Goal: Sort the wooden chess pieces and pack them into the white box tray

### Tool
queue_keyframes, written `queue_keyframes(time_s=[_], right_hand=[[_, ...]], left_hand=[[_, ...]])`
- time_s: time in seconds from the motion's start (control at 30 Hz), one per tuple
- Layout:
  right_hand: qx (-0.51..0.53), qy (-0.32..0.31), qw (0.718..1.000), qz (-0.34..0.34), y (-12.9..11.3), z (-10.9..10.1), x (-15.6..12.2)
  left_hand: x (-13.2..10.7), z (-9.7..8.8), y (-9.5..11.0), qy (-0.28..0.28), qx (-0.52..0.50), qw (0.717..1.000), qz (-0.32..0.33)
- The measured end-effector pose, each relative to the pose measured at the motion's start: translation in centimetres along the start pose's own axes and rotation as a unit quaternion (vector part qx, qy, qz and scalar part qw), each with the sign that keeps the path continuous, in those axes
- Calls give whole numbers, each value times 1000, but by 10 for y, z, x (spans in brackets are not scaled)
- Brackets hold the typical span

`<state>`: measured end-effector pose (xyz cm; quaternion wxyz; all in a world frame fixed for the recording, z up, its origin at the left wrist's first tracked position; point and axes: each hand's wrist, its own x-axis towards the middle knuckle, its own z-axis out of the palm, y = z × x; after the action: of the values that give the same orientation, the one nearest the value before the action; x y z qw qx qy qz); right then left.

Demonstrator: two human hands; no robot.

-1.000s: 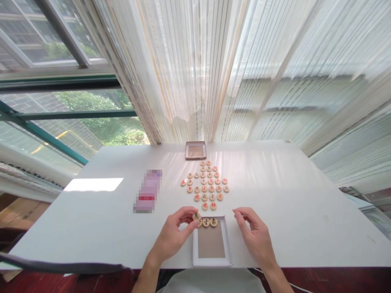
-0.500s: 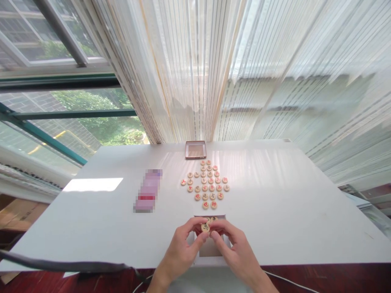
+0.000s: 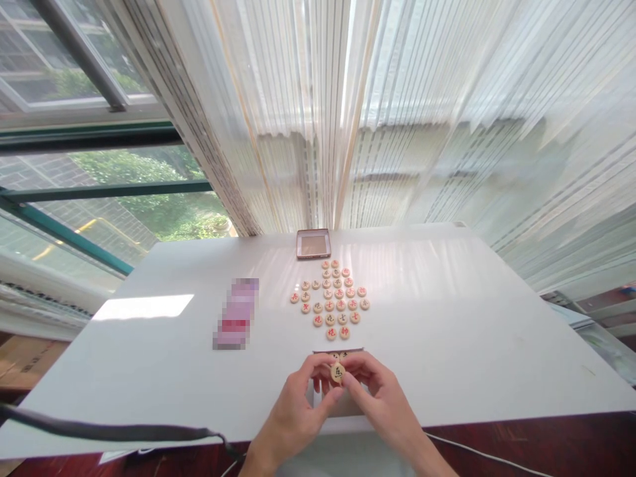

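Note:
A round wooden xiangqi piece (image 3: 338,372) with a black character is held up between my two hands. My right hand (image 3: 385,394) pinches its right side with thumb and index finger. My left hand (image 3: 298,404) keeps its index fingertip at the piece's upper left edge, its thumb a little lower and its fingers curled. Under my hands is an open box (image 3: 342,407), largely covered by them, with more pieces (image 3: 344,356) at its far end. Beyond it, several xiangqi pieces (image 3: 328,306) with red or black characters lie in a loose cluster, face up.
An open box lid or tray (image 3: 313,244) lies at the back of the white table (image 3: 447,331). A pixelated pinkish strip (image 3: 236,315) is left of the pieces. A dark strap (image 3: 109,424) crosses the lower left. Curtains (image 3: 318,99) hang behind the table.
The held piece has turned, its character now tilted differently. My left thumb has slipped down off its face. The view has shifted slightly.

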<state>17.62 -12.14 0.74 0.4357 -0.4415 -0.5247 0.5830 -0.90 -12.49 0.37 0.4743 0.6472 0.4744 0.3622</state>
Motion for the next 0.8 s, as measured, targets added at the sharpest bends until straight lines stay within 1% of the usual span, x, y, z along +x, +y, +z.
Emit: queue_keyframes(time_s=[0.03, 0.1, 0.2, 0.27, 0.3, 0.37, 0.47, 0.6, 0.8], right_hand=[[-3, 6, 1000, 0, 1, -2, 0], [-18, 28, 999, 1, 5, -10, 1], [-48, 86, 995, -7, 14, -30, 6], [-54, 112, 992, 2, 21, -44, 10], [-53, 124, 991, 6, 25, -50, 13], [-47, 133, 990, 19, 33, -60, 17], [-43, 111, 993, 7, 40, -66, 21], [-75, 87, 993, -28, 41, -65, 20], [-126, 77, 987, -71, 36, -59, 14]], left_hand=[[0, -2, -2, 6, 13, 1000, 8], [0, -8, -9, 40, 43, 998, 20], [1, -17, -23, 122, 92, 988, 30], [3, -21, -31, 155, 121, 980, 36], [3, -23, -35, 161, 131, 977, 39], [5, -24, -39, 160, 143, 976, 43], [7, -22, -41, 135, 155, 977, 48], [7, -18, -45, 104, 180, 976, 66], [7, -17, -50, 107, 209, 969, 82]])
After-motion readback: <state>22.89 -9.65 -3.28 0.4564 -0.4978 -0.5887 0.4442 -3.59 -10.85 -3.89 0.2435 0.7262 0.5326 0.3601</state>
